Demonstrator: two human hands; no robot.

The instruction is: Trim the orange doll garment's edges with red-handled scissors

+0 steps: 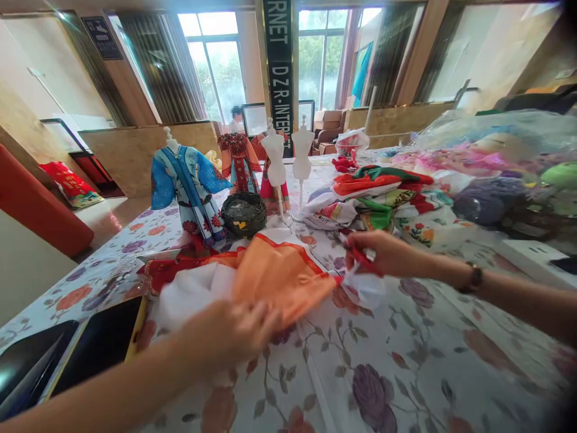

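Orange fabric (282, 276) with red trim lies near the middle of the flowered tabletop (329, 367), its near edge pinched in the blurred left hand (225, 331), while the right hand (383, 252) grips red-handled scissors (365, 260) just beside its right corner.

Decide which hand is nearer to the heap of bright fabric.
Right. The right hand, holding red-handled scissors, is just in front of the heap; the left hand is farther off, beside the orange cloth.
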